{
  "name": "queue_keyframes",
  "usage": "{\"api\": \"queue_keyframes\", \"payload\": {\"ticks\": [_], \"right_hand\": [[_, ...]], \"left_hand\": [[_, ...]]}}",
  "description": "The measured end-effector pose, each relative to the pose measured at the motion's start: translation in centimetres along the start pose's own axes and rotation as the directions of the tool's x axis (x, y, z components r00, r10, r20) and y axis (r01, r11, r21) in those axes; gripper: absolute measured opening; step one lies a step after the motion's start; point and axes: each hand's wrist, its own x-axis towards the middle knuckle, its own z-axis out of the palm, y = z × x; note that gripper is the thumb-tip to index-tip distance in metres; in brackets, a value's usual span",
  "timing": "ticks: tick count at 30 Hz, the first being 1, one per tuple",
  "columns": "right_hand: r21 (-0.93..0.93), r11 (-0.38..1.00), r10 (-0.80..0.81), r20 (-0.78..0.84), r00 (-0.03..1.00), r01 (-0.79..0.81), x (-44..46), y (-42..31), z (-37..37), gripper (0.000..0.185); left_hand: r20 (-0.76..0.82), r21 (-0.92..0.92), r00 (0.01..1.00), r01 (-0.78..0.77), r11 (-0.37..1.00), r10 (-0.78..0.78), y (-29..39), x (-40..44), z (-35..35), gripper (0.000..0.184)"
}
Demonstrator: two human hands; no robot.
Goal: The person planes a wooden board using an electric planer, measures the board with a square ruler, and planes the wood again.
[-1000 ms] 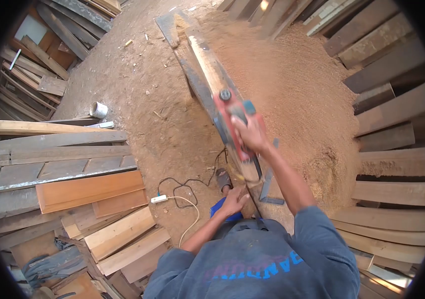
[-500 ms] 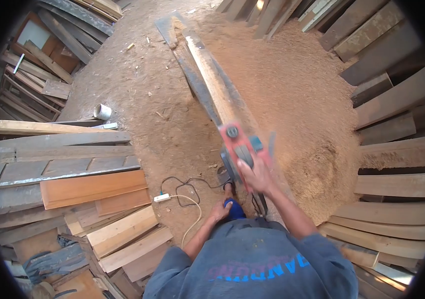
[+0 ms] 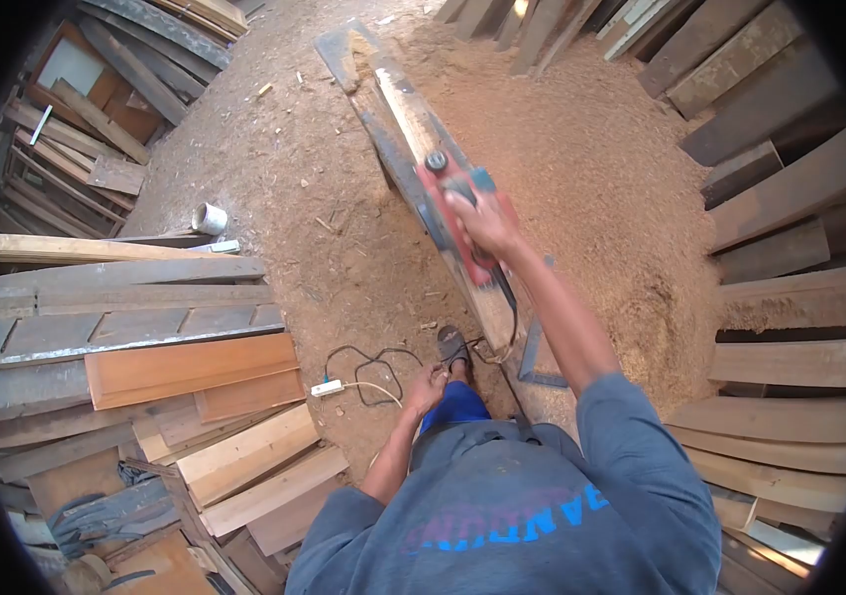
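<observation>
Planing, probably mid-stroke: right hand (image 3: 485, 224) clasping red planer (image 3: 433, 182) over timber (image 3: 410, 119), next move calling for level pressure; left hand (image 3: 428, 387), grip indeterminable.

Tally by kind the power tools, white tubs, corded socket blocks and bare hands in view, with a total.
Power tools: 1, red planer
White tubs: 1, white tub
Corded socket blocks: 1, white socket block
Bare hands: 2, right hand, left hand
Total: 5

Soft daylight; bright glare on lower-right boards (image 3: 788, 542); black vignette, fisheye-bowed edges; planer (image 3: 451, 224) slightly blurred.
</observation>
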Motion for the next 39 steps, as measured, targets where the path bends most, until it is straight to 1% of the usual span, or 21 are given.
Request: {"api": "queue_keyframes", "payload": {"ticks": [1, 2, 3, 5, 7, 10, 13, 14, 16, 18, 19, 20, 23, 24, 26, 28, 30, 32, 35, 37, 39], "right_hand": [[-0.068, 0.997, 0.032, 0.071, 0.997, -0.028, -2.3, 2.1, -1.0, 0.054], [-0.14, 0.989, 0.066, 0.141, 0.988, -0.046, -5.0, 4.3, -1.9, 0.078], [-0.209, 0.977, 0.055, 0.076, 0.996, -0.038, -9.8, 4.2, -2.4, 0.079], [-0.185, 0.982, -0.013, 0.101, 0.995, 0.031, -17.6, 7.4, -3.4, 0.081], [-0.133, 0.983, 0.137, 0.08, 0.987, -0.126, -24.8, 10.3, -3.7, 0.076], [-0.141, 0.99, 0.004, 0.033, 0.999, 0.0, -26.6, 11.2, -3.5, 0.075], [-0.13, 0.991, 0.0, 0.02, 1.0, 0.003, -22.4, 9.6, -2.7, 0.077], [-0.033, 0.993, 0.111, 0.063, 0.992, -0.11, -20.0, 7.0, -2.4, 0.076], [-0.084, 0.996, 0.01, -0.01, 1.0, -0.011, -13.8, 5.7, -1.3, 0.076], [-0.243, 0.97, -0.009, -0.02, 1.0, 0.004, -6.3, 4.0, -0.8, 0.081], [-0.177, 0.983, -0.066, -0.066, 0.996, 0.053, -3.1, 2.3, -0.3, 0.052], [-0.137, 0.988, -0.09, -0.091, 0.992, 0.077, 0.1, 0.8, 0.0, 0.045], [-0.077, 0.99, -0.13, -0.126, 0.983, 0.121, 7.8, -1.1, 0.6, 0.051], [-0.07, 0.987, -0.15, -0.133, 0.98, 0.142, 8.8, -2.0, 0.7, 0.051], [-0.044, 0.994, -0.106, -0.145, 0.984, 0.1, 8.1, -1.9, 0.2, 0.046], [0.002, 0.999, -0.046, -0.158, 0.986, 0.047, 4.9, -2.2, -0.9, 0.039], [0.003, 0.998, -0.057, -0.099, 0.993, 0.058, -0.1, -0.8, -3.6, 0.033], [0.046, 0.999, -0.026, -0.033, 0.999, 0.027, -6.3, 1.2, -6.0, 0.043], [0.055, 0.997, 0.052, -0.043, 0.998, -0.05, -15.2, 4.9, -9.2, 0.039], [0.034, 0.995, 0.101, -0.088, 0.991, -0.099, -20.6, 6.9, -11.0, 0.041], [-0.083, 0.976, 0.19, -0.126, 0.974, -0.201, -26.1, 8.3, -12.6, 0.046]], "left_hand": [[0.016, 0.005, 1.0, 0.012, 1.0, -0.012, 0.3, -0.2, 0.1, 0.049], [0.052, 0.014, 0.999, 0.012, 1.0, -0.013, 0.2, -0.1, 0.6, 0.049], [0.085, 0.023, 0.996, 0.013, 1.0, -0.015, -0.6, -0.2, 1.5, 0.05], [0.129, 0.052, 0.991, 0.023, 0.998, -0.029, -0.7, -0.7, 2.5, 0.05], [0.154, 0.087, 0.987, 0.042, 0.995, -0.055, 0.6, -1.8, 3.3, 0.051], [0.185, 0.033, 0.982, 0.037, 0.999, -0.042, -1.5, -1.1, 5.4, 0.051], [0.169, 0.012, 0.986, 0.007, 1.0, -0.009, -1.9, -0.5, 5.9, 0.051], [0.155, 0.009, 0.988, 0.001, 1.0, -0.002, -1.9, -0.4, 5.5, 0.05], [0.116, 0.008, 0.992, 0.047, 0.999, -0.048, 0.3, -1.0, 3.7, 0.049], [0.09, -0.038, 0.991, 0.098, 0.994, -0.094, 2.0, -0.9, 1.9, 0.048], [0.087, -0.083, 0.989, 0.127, 0.988, -0.12, 2.2, -0.8, 1.1, 0.048], [0.089, -0.126, 0.985, 0.157, 0.979, -0.147, 2.2, -0.9, 0.4, 0.047], [0.03, -0.121, 0.995, 0.096, 0.988, -0.093, 2.1, -0.4, -1.2, 0.052], [-0.001, -0.073, 0.998, 0.064, 0.995, -0.064, 2.0, -0.2, -1.5, 0.052], [-0.067, 0.024, 0.998, -0.001, 1.0, 0.003, 1.8, 0.8, -2.3, 0.052], [-0.09, 0.035, 0.996, -0.027, 0.999, 0.03, 0.6, 1.7, -2.4, 0.056], [-0.109, 0.004, 0.992, -0.068, 0.998, 0.068, 0.3, 3.7, -2.1, 0.063], [-0.13, -0.074, 0.987, -0.105, 0.992, 0.095, 0.8, 5.2, -1.6, 0.071], [-0.228, -0.178, 0.967, -0.158, 0.971, 0.115, 8.0, 6.0, -2.0, 0.081], [-0.321, -0.032, 0.912, -0.281, 0.959, 0.256, 12.2, 7.2, -1.8, 0.096], [-0.326, 0.027, 0.902, -0.289, 0.957, 0.282, 16.2, 8.1, -1.1, 0.1]]}}
